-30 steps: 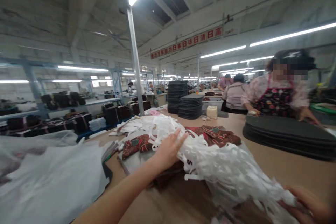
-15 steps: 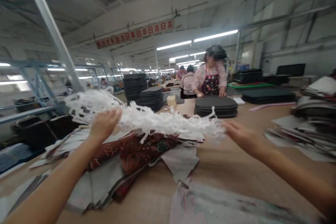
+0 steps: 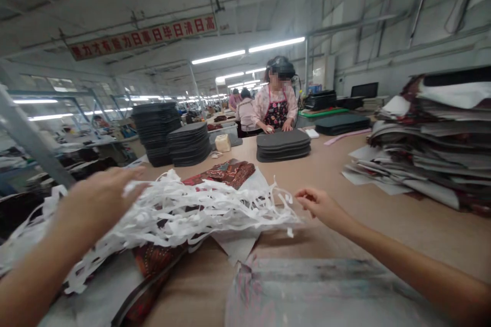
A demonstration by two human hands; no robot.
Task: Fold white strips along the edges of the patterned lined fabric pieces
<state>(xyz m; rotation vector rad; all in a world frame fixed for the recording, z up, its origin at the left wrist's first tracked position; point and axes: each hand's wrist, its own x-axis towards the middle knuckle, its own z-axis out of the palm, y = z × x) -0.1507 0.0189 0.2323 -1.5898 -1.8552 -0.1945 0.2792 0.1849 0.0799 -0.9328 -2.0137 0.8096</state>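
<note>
A tangled bundle of thin white strips (image 3: 192,209), their material hard to tell, lies stretched across a heap of patterned brown-red fabric pieces (image 3: 226,172) on the table. Above the bundle's left part is my left hand (image 3: 102,199), smeared by motion, with its thumb and fingers apart. My right hand (image 3: 320,207) is just beyond the right end of the strips. Its fingers are loosely bent and apart, with nothing visible between them. Nearer to me lies a pale translucent sheet (image 3: 307,291), perhaps plastic.
Stacks of dark flat pads (image 3: 155,133) stand at the back left, and another stack (image 3: 283,145) sits before a co-worker (image 3: 276,102). A tall pile of fabric pieces (image 3: 429,143) rises at right. A cream block (image 3: 222,143) rests on the brown table (image 3: 337,235).
The white strips, held up between both hands earlier, have come down over the fabric heap. Both hands have let go, the left moving left. The view has turned right.
</note>
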